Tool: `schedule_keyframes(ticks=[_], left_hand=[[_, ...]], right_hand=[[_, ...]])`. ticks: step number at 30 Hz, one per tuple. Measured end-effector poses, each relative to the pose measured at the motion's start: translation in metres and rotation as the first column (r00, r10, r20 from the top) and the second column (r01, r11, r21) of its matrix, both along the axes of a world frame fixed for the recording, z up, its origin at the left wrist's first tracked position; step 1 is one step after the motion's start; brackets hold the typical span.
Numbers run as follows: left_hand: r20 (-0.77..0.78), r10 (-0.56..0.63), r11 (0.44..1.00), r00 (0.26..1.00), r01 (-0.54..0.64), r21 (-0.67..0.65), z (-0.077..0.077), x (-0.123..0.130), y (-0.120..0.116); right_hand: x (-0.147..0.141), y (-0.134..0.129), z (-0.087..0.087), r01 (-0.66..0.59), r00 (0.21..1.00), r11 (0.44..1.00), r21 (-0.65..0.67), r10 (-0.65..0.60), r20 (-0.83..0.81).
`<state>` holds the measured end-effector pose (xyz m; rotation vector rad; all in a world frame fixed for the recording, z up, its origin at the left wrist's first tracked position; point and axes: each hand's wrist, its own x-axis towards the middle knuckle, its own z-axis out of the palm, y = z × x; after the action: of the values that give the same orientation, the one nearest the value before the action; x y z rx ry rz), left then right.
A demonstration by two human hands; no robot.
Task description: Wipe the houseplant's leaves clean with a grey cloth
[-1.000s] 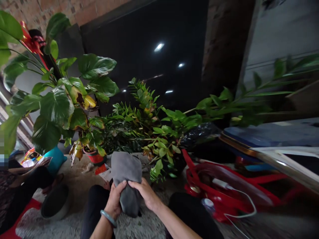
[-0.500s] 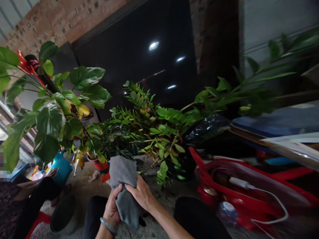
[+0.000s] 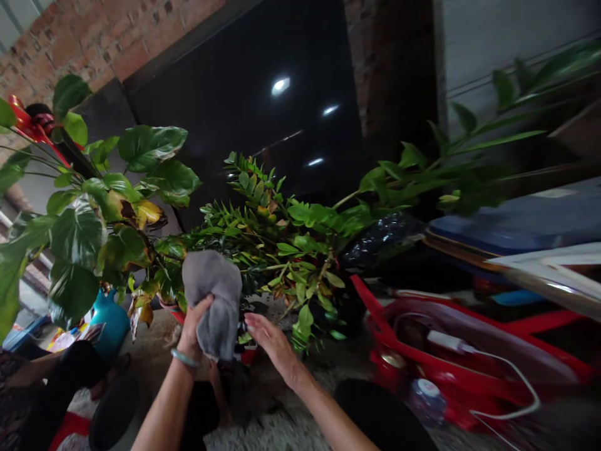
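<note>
A grey cloth (image 3: 213,279) hangs bunched in front of the plants, and my left hand (image 3: 193,332) is closed on it with the thumb over its front. A pale green bangle (image 3: 184,358) circles my left wrist. My right hand (image 3: 271,341) is just right of the cloth, apart from it, its fingers stretched out and holding nothing. Behind both hands spread the green leaves of a potted plant (image 3: 310,250).
A large-leaved plant (image 3: 77,228) rises on the left beside a turquoise vase (image 3: 110,319). A seated person (image 3: 42,376) is at lower left near a dark bucket (image 3: 113,413). On the right are a red bag (image 3: 417,344), a white cable (image 3: 521,376) and a plastic bottle (image 3: 428,401).
My right hand has let go of the cloth and moved slightly away to the right. My left hand has raised the cloth up and to the left. The view has shifted a little.
</note>
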<state>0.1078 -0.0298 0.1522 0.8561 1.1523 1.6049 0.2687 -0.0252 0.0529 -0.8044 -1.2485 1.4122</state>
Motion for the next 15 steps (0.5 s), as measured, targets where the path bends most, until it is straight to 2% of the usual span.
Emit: schedule_keyframes(ticks=[2,4,7,9,10,12,15], left_hand=[[-0.057,0.108,0.994,0.993,-0.106,0.029,0.024,0.001,0.024],[-0.114,0.114,0.993,0.987,-0.116,-0.01,0.025,0.003,0.038],[-0.156,-0.078,0.988,0.985,0.056,-0.143,-0.006,0.0,0.03],[-0.143,-0.236,0.946,0.961,0.194,-0.259,-0.025,-0.007,0.014],[-0.123,-0.28,0.926,0.952,0.234,-0.296,-0.028,-0.011,0.007],[-0.099,-0.289,0.923,0.952,0.25,-0.292,-0.015,-0.016,0.0],[-0.097,-0.165,0.981,0.981,0.153,-0.119,0.028,-0.014,0.016]], right_hand=[[0.001,0.007,-0.002,0.087,0.996,0.992,-0.094,-0.084,0.037],[0.0,0.011,-0.006,0.137,0.989,0.969,-0.204,-0.122,0.085],[-0.006,0.014,-0.014,0.164,0.986,0.905,-0.393,-0.134,0.104],[-0.009,0.017,-0.017,0.154,0.988,0.876,-0.457,-0.128,0.087],[-0.011,0.018,-0.018,0.146,0.989,0.875,-0.461,-0.127,0.072],[-0.015,0.021,-0.019,0.136,0.991,0.885,-0.445,-0.124,0.056],[-0.023,0.022,-0.02,0.126,0.992,0.891,-0.437,-0.107,0.069]])
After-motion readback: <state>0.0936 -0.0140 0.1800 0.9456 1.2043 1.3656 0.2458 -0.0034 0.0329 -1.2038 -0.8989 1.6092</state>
